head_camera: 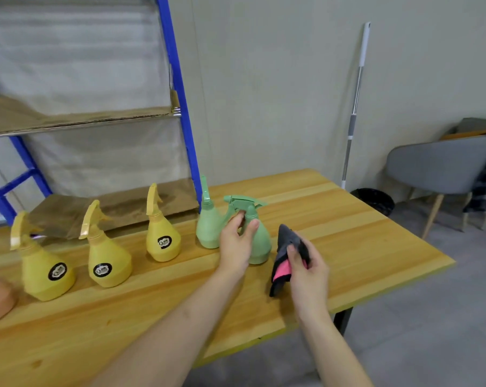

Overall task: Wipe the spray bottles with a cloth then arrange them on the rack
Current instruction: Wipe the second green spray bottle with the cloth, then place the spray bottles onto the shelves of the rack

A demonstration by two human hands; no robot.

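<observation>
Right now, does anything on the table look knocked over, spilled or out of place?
Nothing stands out. Three yellow spray bottles and two green spray bottles all stand upright in a row on the wooden table, with no spill visible.

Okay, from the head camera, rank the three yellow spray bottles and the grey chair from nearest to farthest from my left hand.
From the left hand, which is at the green bottle:
1. Right yellow bottle, just left of the green pair.
2. Middle yellow bottle, further left along the table.
3. Left yellow bottle, near the table's left end.
4. Grey chair, off the table by the right wall.
</observation>
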